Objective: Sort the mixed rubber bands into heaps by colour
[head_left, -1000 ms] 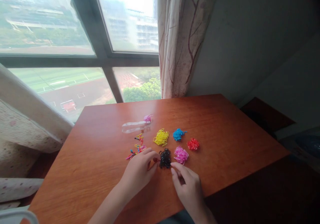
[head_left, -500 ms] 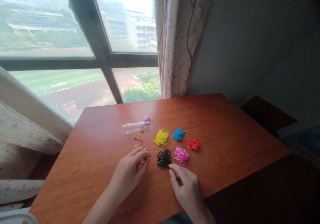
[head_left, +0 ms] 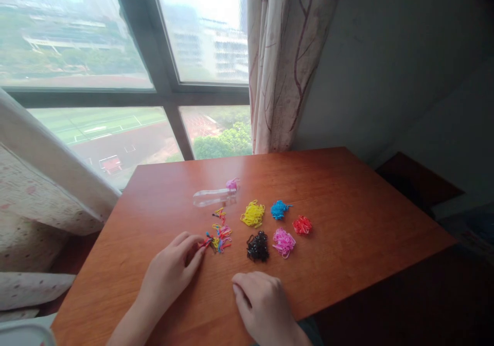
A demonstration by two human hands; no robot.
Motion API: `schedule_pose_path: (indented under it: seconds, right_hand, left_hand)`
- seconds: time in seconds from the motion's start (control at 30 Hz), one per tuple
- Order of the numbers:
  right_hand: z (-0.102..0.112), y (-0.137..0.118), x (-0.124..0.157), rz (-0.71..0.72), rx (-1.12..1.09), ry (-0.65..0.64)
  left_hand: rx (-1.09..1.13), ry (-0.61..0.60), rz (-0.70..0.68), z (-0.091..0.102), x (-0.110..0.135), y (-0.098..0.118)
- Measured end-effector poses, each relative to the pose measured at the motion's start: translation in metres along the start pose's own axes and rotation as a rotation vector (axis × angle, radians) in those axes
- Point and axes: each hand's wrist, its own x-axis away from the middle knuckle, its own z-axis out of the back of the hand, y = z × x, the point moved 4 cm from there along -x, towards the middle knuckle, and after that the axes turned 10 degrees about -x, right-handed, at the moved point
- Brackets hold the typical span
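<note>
My left hand (head_left: 173, 261) is at the left edge of a small mixed pile of coloured rubber bands (head_left: 222, 240), with thumb and fingertips closed on a red and black rubber band (head_left: 205, 244). My right hand (head_left: 262, 300) rests low over the table, fingers curled together; whatever may be between its fingertips is hidden. Ahead of it lie the black rubber bands (head_left: 258, 246) and the pink rubber bands (head_left: 284, 242). Yellow rubber bands (head_left: 253, 213), blue rubber bands (head_left: 280, 209) and red rubber bands (head_left: 302, 225) form separate heaps farther off.
A clear, long container with a pink top (head_left: 213, 197) lies behind the mixed pile. The brown wooden table (head_left: 358, 222) stands against a window with curtains (head_left: 270, 68). A white object (head_left: 27, 333) shows at the bottom left corner.
My left hand has moved left and slightly down, uncovering the mixed pile. My right hand has drawn back from the black rubber bands, down and to the left. The view has shifted slightly.
</note>
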Motion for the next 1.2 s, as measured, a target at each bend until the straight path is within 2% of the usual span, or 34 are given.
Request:
schedule_pose_path:
  seconds: [0.27,0.63,0.77,1.0,1.2]
  right_hand:
    - [-0.009,-0.003,-0.006,-0.010,0.012,-0.053]
    - [-0.009,-0.002,-0.006,-0.030,0.008,-0.066]
    - [-0.010,0.000,-0.006,-0.040,-0.013,-0.067]
    - [-0.012,0.001,-0.005,-0.037,-0.020,-0.071]
    - [-0.011,0.002,-0.005,-0.048,-0.044,-0.059]
  left_hand:
    - [0.007,0.013,0.013,-0.004,0.003,-0.004]
    - [0.025,0.013,0.046,-0.005,0.001,-0.007]
    - [-0.002,-0.041,0.085,-0.008,-0.004,-0.009]
    - [-0.055,-0.119,0.126,-0.009,-0.011,0.001]
    - [-0.041,-0.069,0.135,-0.008,-0.011,-0.001]
